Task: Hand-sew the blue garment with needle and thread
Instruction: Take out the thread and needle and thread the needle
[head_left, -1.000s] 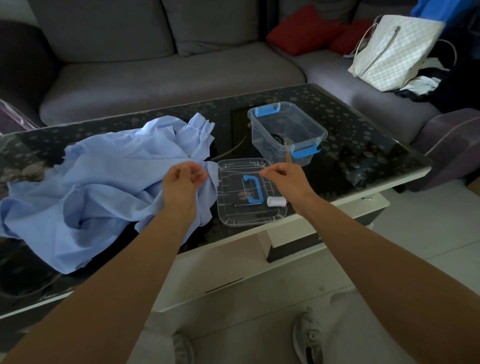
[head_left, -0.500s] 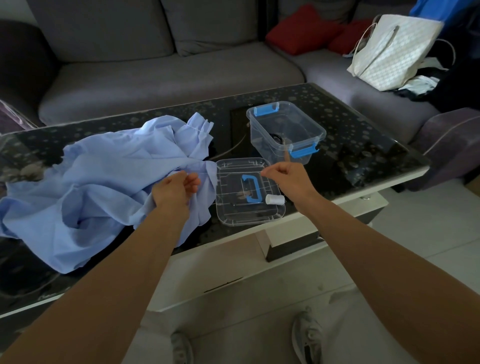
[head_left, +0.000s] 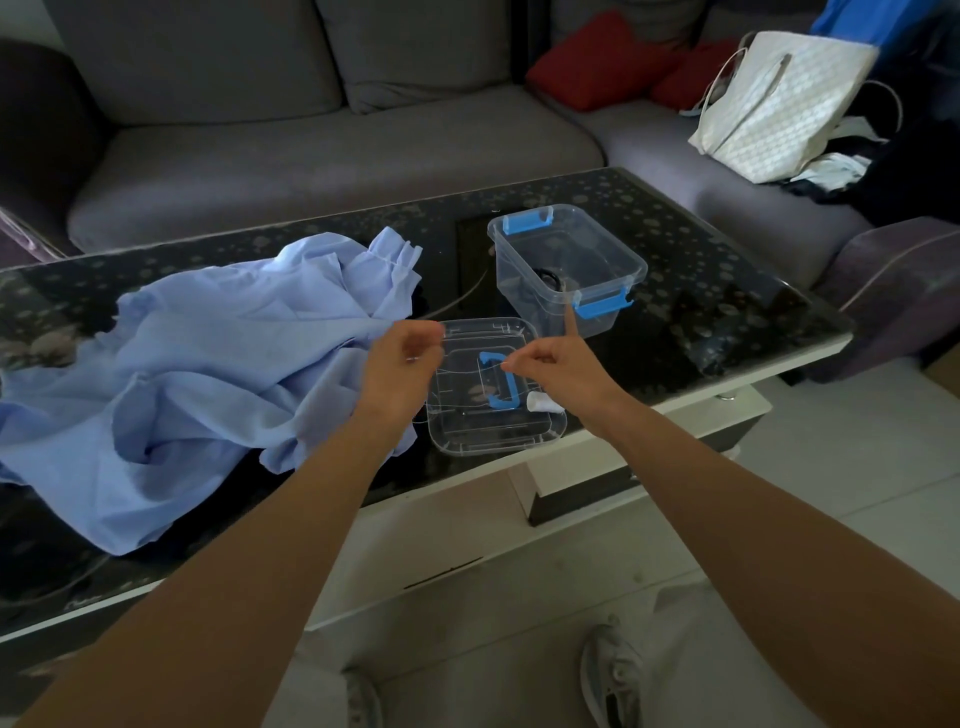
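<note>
Head view: blue garment (head_left: 208, 374) lies crumpled on the left part of the glass table (head_left: 727, 291). Left hand (head_left: 402, 358) hovers over its right edge, fingers curled, pinching a faint thread (head_left: 467, 370). Thread runs across to right hand (head_left: 561, 369), which pinches it too, index finger raised. Needle too small to make out. White spool (head_left: 543, 402) sits on clear lid (head_left: 493, 434), open box (head_left: 571, 270) just behind.

Above the tabletop (head_left: 701, 291), the left grip (head_left: 402, 361) and right grip (head_left: 558, 366) are pinching a fine thread (head_left: 500, 367) between them, over the clear lid (head_left: 467, 431); the blue garment (head_left: 208, 364) is lying crumpled alongside.
</note>
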